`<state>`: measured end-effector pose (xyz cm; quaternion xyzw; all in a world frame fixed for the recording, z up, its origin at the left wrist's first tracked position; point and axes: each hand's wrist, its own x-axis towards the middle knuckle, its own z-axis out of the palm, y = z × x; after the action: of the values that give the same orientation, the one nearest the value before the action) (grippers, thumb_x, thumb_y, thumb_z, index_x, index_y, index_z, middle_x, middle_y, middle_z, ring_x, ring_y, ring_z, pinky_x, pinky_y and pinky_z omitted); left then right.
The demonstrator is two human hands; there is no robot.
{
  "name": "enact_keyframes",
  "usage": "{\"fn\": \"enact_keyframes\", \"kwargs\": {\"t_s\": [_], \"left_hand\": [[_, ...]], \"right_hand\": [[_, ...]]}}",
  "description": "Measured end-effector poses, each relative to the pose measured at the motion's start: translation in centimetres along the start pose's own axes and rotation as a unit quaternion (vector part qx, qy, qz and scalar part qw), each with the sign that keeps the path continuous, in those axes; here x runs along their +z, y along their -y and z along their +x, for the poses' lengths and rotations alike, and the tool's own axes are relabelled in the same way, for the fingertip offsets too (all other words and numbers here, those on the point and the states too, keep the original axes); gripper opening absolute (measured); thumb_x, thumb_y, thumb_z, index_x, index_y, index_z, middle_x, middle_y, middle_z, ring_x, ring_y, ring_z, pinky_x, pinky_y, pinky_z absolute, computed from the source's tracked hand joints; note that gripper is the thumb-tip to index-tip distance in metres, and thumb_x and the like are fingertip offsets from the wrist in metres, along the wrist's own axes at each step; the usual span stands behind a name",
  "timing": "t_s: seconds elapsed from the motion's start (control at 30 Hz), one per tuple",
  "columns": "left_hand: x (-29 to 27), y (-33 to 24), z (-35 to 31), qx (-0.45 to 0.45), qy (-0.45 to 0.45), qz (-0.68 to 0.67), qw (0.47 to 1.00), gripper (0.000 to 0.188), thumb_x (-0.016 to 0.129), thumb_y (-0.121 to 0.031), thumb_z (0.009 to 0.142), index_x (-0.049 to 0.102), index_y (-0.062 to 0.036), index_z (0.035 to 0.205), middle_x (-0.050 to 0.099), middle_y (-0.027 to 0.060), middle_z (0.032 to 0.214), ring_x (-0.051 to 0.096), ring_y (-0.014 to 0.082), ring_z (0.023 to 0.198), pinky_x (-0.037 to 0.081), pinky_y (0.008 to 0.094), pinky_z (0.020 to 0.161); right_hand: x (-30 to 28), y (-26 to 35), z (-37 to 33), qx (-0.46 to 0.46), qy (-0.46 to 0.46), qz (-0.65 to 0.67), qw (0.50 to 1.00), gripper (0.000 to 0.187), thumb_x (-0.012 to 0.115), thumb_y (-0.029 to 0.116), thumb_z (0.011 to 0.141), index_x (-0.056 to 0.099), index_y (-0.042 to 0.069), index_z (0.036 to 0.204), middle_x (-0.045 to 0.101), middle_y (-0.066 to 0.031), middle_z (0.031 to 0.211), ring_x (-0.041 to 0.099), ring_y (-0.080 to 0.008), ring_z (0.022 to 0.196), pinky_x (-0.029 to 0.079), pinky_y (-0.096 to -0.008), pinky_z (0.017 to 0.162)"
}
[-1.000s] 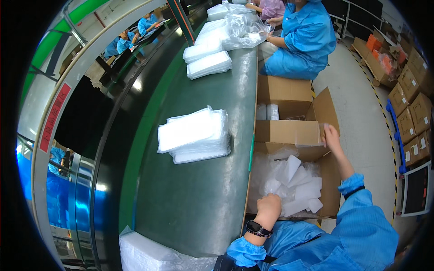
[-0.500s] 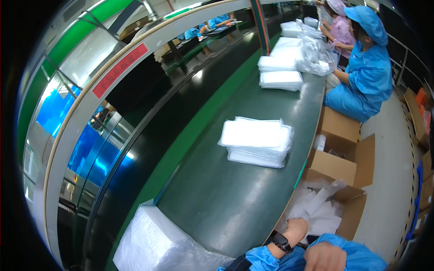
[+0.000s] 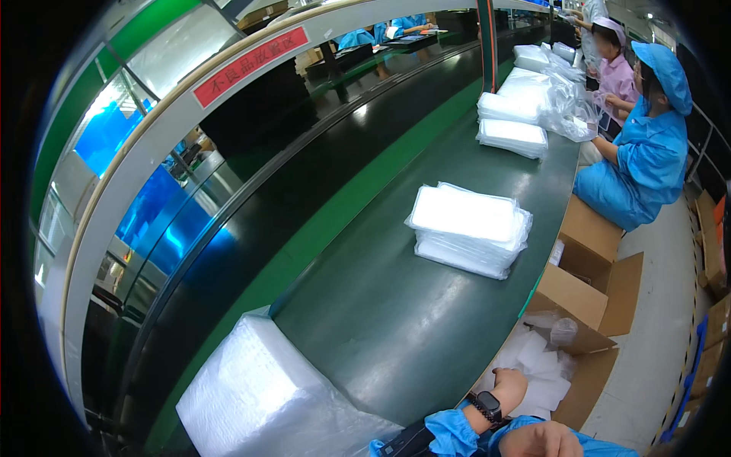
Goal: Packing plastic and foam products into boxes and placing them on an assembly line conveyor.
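My left hand (image 3: 512, 385), with a dark watch (image 3: 485, 407) on its wrist, is over the near edge of an open cardboard box (image 3: 590, 388). Its fingers bend down and are mostly hidden. White sheet-like pieces and clear plastic bags (image 3: 534, 365) lie loose in that box, just beyond the hand. Low in the picture, close to my body, my right hand (image 3: 542, 440) is closed with its fingers curled; whatever it may hold is hidden. Both my sleeves are blue. To the left, a large block wrapped in clear plastic (image 3: 255, 388) stands on the green conveyor belt (image 3: 381, 335).
A stack of flat white bagged packs (image 3: 468, 228) sits mid-belt, with more stacks (image 3: 512, 137) farther along. A second open carton (image 3: 582, 289) adjoins the box. Beyond it sits a co-worker in blue (image 3: 647, 160), then one in pink (image 3: 617, 80). A curved rail (image 3: 152, 190) runs at left.
The view has swung so the belt and stacks sit farther right. My right hand has moved slightly lower in the picture. The plastic in the box has settled flatter.
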<state>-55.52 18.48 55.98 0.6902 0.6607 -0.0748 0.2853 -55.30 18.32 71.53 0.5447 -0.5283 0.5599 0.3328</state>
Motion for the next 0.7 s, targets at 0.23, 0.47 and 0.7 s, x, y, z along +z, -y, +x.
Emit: {"fn": "enact_keyframes", "kwargs": {"t_s": [0.23,0.47,0.7], "left_hand": [[0.2,0.7,-0.9,-0.022,0.009,-0.011,1.0,0.021,0.057,-0.01,0.081,0.068,-0.0041,0.098,0.063,0.0131,0.109,0.063,0.0282,0.098,0.046,0.0472,0.079],[0.3,0.7,-0.1,-0.026,0.017,-0.025,0.999,0.023,0.056,-0.01,0.083,0.068,-0.006,0.101,0.064,0.0135,0.109,0.062,0.0291,0.101,0.045,0.0497,0.083],[0.3,1.2,-0.4,-0.028,0.021,-0.027,0.999,0.023,0.054,-0.011,0.085,0.069,-0.0064,0.102,0.066,0.014,0.108,0.063,0.0303,0.1,0.045,0.0514,0.086]], "right_hand": [[1.4,-2.1,-0.4,-0.025,0.007,-0.05,0.998,0.028,0.058,0.021,0.089,0.06,-0.005,0.099,0.064,-0.0171,0.098,0.063,-0.0344,0.084,0.052,-0.0514,0.068],[2.2,-2.8,-1.6,-0.043,0.017,-0.144,0.988,0.028,0.058,0.021,0.089,0.06,-0.005,0.099,0.064,-0.017,0.098,0.063,-0.0342,0.084,0.052,-0.051,0.068],[3.1,-5.8,-2.6,-0.046,0.038,-0.256,0.965,0.027,0.057,0.02,0.089,0.061,-0.005,0.098,0.064,-0.0168,0.098,0.063,-0.034,0.084,0.052,-0.0506,0.067]]}}
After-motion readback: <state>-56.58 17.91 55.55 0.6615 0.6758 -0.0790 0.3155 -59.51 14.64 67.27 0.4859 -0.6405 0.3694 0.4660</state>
